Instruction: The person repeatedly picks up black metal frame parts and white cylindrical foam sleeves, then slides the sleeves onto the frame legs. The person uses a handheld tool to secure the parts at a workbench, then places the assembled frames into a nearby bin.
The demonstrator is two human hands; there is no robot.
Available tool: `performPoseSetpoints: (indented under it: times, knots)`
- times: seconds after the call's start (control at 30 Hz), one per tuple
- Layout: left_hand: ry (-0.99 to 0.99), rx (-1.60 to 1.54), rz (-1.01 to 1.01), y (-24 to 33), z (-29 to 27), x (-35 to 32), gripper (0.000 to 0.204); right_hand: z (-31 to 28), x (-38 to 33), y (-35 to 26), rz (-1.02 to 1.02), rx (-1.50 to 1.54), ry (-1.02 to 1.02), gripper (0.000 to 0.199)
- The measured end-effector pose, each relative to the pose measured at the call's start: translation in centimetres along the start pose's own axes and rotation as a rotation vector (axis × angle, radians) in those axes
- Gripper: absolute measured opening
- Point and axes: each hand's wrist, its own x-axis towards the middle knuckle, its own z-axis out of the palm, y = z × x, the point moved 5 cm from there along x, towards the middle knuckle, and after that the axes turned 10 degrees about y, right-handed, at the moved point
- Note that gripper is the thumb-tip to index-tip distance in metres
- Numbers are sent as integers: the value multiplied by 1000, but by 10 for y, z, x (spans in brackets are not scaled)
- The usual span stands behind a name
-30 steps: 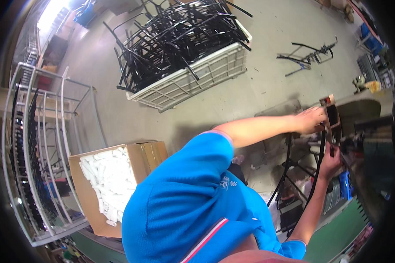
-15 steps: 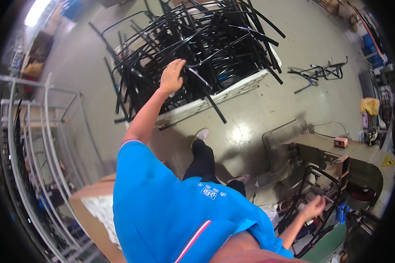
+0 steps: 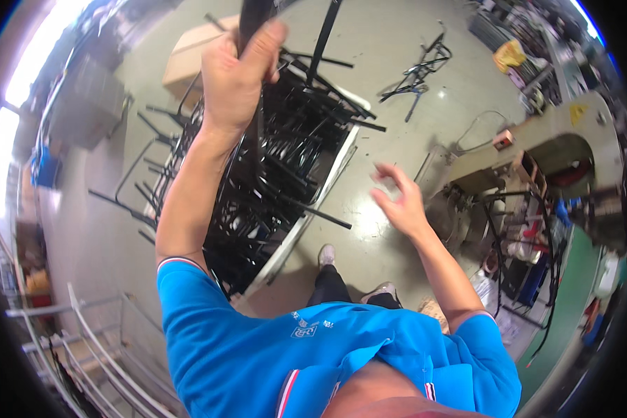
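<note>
Left grip (image 3: 235, 82) clenched round black bar (image 3: 255, 19), arm (image 3: 188, 198) outstretched; right grip (image 3: 403, 205) released, half-curled.

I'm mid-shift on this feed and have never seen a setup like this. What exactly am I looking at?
There's no robot here: these are a person's own bare hands. The view looks down from a wide fisheye camera on their head, so straight edges bend near the rim. Picture left is the person's left.

The left hand grips a dark bar, blurred, above a pale crate heaped with black metal frames. The right hand is empty, fingers parted, over the floor. Another black frame lies on the floor beyond. At right stands a machine.
</note>
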Motion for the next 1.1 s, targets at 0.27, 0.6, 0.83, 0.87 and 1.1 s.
performPoseSetpoints:
  times: [0.27,0.6,0.83,0.87,1.1]
  knots:
    - [-569,-130,554,118,196,-45,30,-94,20,-141,-84,765,456,24]
    - [-519,372,1804,174,260,-266,65,-246,-276,-165,277,-500,545,35]
    - [-1749,297,1604,137,335,-445,28,-200,-469,-172,598,-549,838,32]
    - [-1783,256,1579,120,348,-465,28,-200,-505,-175,613,-502,1028,41]
    - [-2101,581,1001,-5,381,-576,27,-30,-1034,-102,1654,-883,2316,15]
